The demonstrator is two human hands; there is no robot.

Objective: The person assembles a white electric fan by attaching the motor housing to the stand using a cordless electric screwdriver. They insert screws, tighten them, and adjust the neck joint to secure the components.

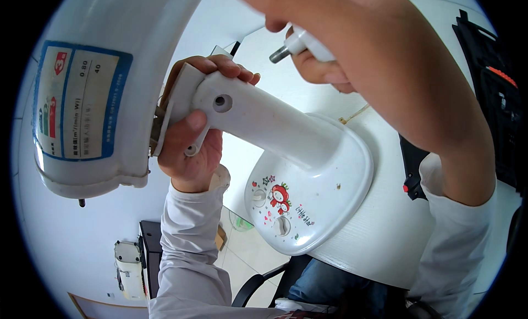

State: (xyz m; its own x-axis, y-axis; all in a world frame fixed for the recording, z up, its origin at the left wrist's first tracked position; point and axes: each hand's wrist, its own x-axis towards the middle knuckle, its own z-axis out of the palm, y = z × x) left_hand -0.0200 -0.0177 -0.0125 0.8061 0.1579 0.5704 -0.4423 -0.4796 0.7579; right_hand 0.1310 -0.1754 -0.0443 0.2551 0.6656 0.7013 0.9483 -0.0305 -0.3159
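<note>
**Above a round white worktop, a white plastic fan stand is held at its neck**

Across the near edge of the round white worktop (pixel 385 231) lies the rounded glossy base (pixel 341 203) of a white plastic fan stand. Red strawberry-like cartoon figures (pixel 281 198), small stars and hearts decorate it, with two white knobs (pixel 282 226) beside them and a small brown mark farther along. A thick white cylindrical column (pixel 269 118) slants from the base toward the upper left; near its top is a round recessed hole (pixel 222 103) with a dark centre.

At that end, the person's left grip (pixel 192 154) is curled firmly round the column, fingers over the top and thumb just below the hole. Beside it, a flat white plate (pixel 180 104) faces a large curved white plastic housing (pixel 142 88) carrying a blue-bordered label (pixel 82 99). Dull metal parts (pixel 158 124) show in the narrow gap between them, too shadowed to make out.

Well apart from the left, the right grip (pixel 327 22) is closed around a white plastic piece (pixel 313 44) with a threaded metal rod (pixel 279 54) sticking out. The fingers hide much of this piece, and the upper picture edge crops both that hand and the housing. Farther right, a black plastic case (pixel 492 110) is partly covered by the forearm.
</note>
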